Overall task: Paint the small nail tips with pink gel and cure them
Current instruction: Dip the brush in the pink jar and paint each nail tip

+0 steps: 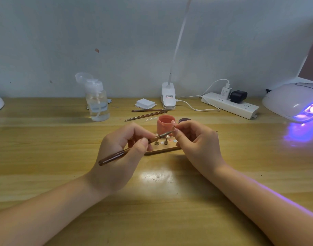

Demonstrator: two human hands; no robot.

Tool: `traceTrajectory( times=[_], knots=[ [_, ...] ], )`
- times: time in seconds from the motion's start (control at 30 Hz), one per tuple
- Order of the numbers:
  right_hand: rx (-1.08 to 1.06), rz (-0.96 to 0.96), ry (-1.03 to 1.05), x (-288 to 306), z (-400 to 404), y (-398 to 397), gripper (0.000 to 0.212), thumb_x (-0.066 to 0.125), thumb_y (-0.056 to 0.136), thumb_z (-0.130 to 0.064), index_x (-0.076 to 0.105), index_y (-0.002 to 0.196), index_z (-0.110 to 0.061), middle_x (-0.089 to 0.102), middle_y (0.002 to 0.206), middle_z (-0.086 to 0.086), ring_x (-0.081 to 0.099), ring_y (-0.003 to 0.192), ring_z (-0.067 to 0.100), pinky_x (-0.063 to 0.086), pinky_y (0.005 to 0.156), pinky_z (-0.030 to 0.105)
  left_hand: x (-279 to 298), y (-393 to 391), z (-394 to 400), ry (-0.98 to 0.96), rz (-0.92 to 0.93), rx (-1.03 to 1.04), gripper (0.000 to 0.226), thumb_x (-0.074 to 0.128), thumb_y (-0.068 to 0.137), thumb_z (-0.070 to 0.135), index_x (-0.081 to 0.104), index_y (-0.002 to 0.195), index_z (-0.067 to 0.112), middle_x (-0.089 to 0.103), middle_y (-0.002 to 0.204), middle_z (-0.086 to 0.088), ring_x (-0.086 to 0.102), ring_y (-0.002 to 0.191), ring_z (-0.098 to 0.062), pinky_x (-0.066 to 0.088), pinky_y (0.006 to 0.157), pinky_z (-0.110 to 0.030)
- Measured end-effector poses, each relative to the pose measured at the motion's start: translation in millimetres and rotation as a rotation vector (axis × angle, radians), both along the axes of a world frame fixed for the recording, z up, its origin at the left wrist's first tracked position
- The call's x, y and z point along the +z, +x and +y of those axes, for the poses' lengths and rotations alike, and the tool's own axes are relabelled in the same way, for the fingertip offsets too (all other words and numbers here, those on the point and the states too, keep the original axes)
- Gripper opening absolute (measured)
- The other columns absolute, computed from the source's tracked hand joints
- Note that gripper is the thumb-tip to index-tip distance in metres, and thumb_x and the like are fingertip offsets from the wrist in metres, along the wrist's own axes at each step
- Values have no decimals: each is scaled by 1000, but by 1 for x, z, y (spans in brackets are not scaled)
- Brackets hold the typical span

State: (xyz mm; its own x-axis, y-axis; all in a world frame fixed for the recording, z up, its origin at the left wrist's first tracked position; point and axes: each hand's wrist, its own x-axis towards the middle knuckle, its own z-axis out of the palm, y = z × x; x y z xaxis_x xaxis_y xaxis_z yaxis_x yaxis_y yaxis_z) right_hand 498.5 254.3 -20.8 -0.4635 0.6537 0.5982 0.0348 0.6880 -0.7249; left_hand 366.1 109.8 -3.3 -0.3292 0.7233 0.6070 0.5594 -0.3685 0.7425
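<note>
— Brown-handled brush: the left hand pinches it pen-style. The right hand pinches a small nail tip above the wooden stand.

— Which way does the brush lie?

— Long axis runs lower left to upper right, bristles at the tip in front of the open pink gel jar.

— The step?

— Coating, by the look of it. Next likely calls for steady strokes, then carrying the tip right to the lit curing lamp.
</note>
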Motion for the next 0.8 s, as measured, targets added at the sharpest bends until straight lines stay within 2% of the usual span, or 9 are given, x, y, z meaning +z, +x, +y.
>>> traceTrajectory(
  times=[0.17, 0.3, 0.43, 0.53, 0.63, 0.8],
  knots=[
    [2, 0, -1, 0, 0, 0, 9, 70, 85, -10, 71, 89, -17, 69, 72, 2, 65, 66, 23, 55, 63, 47, 0, 1, 3, 3, -71, 35, 24, 54, 87, 33, 68, 99, 18, 71, 85, 3, 67, 83, -13, 49, 69, -17],
    [5, -3, -4, 0, -1, 0, 9, 70, 85, -10, 71, 91, -17, 70, 74, 1, 66, 67, 23, 55, 62, 47, -3, 1, 1, -20, -48, 8, 25, 51, 83, 35, 68, 93, 19, 71, 81, 2, 68, 80, -15, 53, 70, -25],
    [4, -13, 7, 1, -1, 0, 8, 70, 85, -10, 71, 93, -13, 69, 74, 2, 65, 66, 21, 55, 62, 46, 0, 3, 1, 21, -50, 30, 23, 51, 86, 35, 67, 97, 22, 71, 86, 2, 67, 81, -12, 50, 69, -18],
    [-5, -6, 15, 1, -2, 1, 7, 71, 85, -10, 71, 91, -14, 69, 73, 1, 65, 65, 20, 55, 62, 45, 1, 4, 2, -12, 12, 42, 17, 54, 88, 31, 67, 98, 26, 70, 85, 5, 65, 81, -14, 50, 68, -20],
    [-18, 2, 31, 2, -2, 0, 6, 71, 85, -10, 71, 90, -14, 69, 72, -2, 64, 64, 17, 54, 62, 43, 0, 3, 0, -6, 57, 30, 22, 49, 84, 33, 66, 93, 22, 68, 81, 7, 63, 78, -12, 47, 66, -20],
    [-33, 4, 49, 1, -2, 0, 5, 71, 85, -9, 71, 89, -12, 68, 71, -4, 63, 62, 11, 54, 62, 37, 0, 4, 1, 6, -2, 41, 22, 51, 86, 36, 66, 98, 26, 70, 86, 5, 66, 84, -14, 50, 71, -18]
  ],
)
